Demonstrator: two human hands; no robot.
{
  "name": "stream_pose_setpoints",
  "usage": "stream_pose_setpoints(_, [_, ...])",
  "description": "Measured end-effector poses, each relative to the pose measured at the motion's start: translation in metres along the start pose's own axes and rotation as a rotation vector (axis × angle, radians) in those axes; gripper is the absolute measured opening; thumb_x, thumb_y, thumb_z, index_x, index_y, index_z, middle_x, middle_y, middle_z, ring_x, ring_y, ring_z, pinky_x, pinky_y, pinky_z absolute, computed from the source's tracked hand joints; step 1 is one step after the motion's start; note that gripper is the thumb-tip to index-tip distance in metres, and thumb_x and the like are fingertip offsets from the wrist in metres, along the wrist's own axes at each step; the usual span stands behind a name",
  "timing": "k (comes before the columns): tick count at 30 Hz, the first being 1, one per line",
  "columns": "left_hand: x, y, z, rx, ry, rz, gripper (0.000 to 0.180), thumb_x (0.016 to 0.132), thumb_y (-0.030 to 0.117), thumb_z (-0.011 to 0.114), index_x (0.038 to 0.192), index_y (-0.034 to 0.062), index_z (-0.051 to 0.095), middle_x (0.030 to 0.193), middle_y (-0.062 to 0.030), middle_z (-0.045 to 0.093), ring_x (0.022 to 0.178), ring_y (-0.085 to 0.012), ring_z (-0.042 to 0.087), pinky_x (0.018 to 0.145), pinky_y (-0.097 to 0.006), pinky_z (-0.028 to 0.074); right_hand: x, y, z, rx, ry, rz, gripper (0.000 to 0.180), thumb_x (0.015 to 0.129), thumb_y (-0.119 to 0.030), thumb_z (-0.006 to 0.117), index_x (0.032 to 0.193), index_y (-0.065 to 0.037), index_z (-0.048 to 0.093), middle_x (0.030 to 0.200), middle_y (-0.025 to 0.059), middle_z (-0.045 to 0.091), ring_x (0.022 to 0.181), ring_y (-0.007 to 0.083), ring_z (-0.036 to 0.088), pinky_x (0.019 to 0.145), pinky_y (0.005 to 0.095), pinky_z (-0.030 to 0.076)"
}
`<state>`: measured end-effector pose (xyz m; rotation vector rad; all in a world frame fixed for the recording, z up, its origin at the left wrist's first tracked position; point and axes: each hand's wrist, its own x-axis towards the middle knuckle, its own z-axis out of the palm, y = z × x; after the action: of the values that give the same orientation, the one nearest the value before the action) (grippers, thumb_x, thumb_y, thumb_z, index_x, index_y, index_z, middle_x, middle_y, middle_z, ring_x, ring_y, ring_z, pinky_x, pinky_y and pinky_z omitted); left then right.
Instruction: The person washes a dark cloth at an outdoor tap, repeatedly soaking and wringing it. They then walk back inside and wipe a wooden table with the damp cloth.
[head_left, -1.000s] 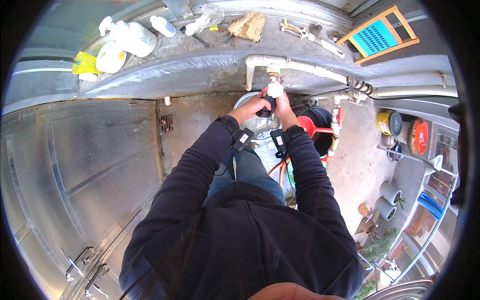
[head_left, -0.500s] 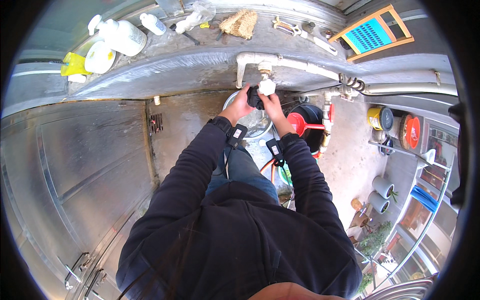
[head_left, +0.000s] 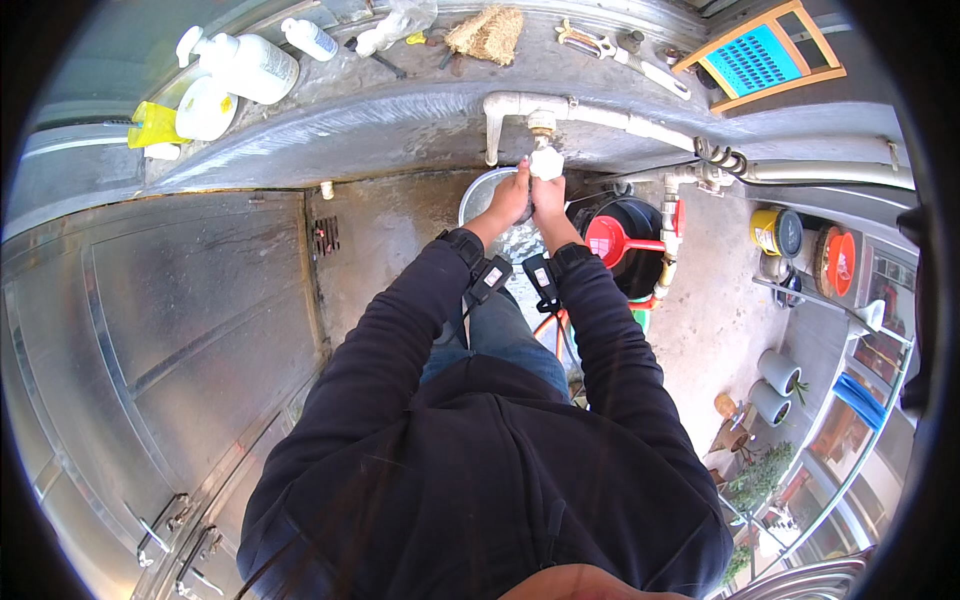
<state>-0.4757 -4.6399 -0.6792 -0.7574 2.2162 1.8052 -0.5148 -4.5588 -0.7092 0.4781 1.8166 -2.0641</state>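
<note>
My left hand [head_left: 507, 203] and my right hand [head_left: 549, 207] are pressed close together, fingers closed around a bunched dark cloth [head_left: 527, 212]. Most of the cloth is hidden by the hands. They are just below and beside the white knob [head_left: 546, 163] of a tap on the wall pipe. Beneath them stands a round metal basin [head_left: 468, 203] with water in it. To the right, a red dipper [head_left: 606, 240] rests across a black bucket [head_left: 641, 273].
A white pipe [head_left: 630, 123] runs along the wall. The ledge above carries a white pump bottle [head_left: 262, 70], a tan scrubber [head_left: 487, 35] and a wood-framed blue grater [head_left: 753, 66]. Metal doors [head_left: 200, 300] close off the left. A yellow bucket [head_left: 767, 232] stands at right.
My hands have come closer together and wrapped tighter around the dark cloth, so less of it shows. The view has shifted slightly.
</note>
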Motion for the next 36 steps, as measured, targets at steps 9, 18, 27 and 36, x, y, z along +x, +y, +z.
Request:
stream_pose_setpoints(9, [-0.003, 0.005, -0.019, 0.317, -0.014, 0.263, 0.05, 0.097, 0.036, 0.039, 0.086, -0.0061, 0.063, 0.079, -0.0307, 0.059, 0.082, -0.0478, 0.059, 0.074, -0.052, 0.046, 0.006, 0.005, 0.009, 0.427, 0.072, 0.221, 0.02, 0.091, -0.02, 0.062, 0.102, -0.004, 0.063, 0.093, 0.0063, 0.066, 0.08, 0.0189, 0.063, 0.07, 0.0351, 0.052])
stream_pose_setpoints(18, [0.011, -0.021, -0.022, -0.271, -0.002, 0.037, 0.054, 0.094, 0.045, 0.052, 0.107, -0.0058, 0.062, 0.095, -0.0189, 0.068, 0.078, -0.0291, 0.068, 0.071, -0.04, 0.052, 0.026, 0.014, -0.018, 0.321, -0.155, 0.203, 0.028, 0.092, -0.023, 0.061, 0.113, -0.004, 0.061, 0.106, 0.0079, 0.066, 0.093, 0.0188, 0.064, 0.082, 0.0334, 0.051])
stream_pose_setpoints(27, [0.008, -0.014, -0.054, -0.362, -0.061, -0.086, 0.021, 0.09, 0.019, 0.067, 0.104, 0.0025, 0.064, 0.09, -0.0032, 0.066, 0.079, -0.0126, 0.062, 0.064, -0.028, 0.05, 0.007, -0.01, -0.049, 0.039, -0.278, 0.382, 0.062, 0.088, -0.036, 0.066, 0.138, -0.008, 0.042, 0.127, 0.0118, 0.052, 0.112, 0.0268, 0.054, 0.086, 0.0474, 0.05])
stream_pose_setpoints(36, [0.004, 0.007, -0.068, -0.552, 0.07, 0.024, 0.023, 0.093, 0.02, 0.064, 0.096, -0.0026, 0.068, 0.086, -0.0011, 0.066, 0.074, -0.0084, 0.058, 0.067, -0.024, 0.046, 0.01, 0.008, -0.039, -0.365, -0.305, -0.02, 0.047, 0.08, -0.024, 0.078, 0.117, -0.001, 0.061, 0.101, 0.0063, 0.068, 0.091, 0.0134, 0.06, 0.083, 0.0277, 0.047])
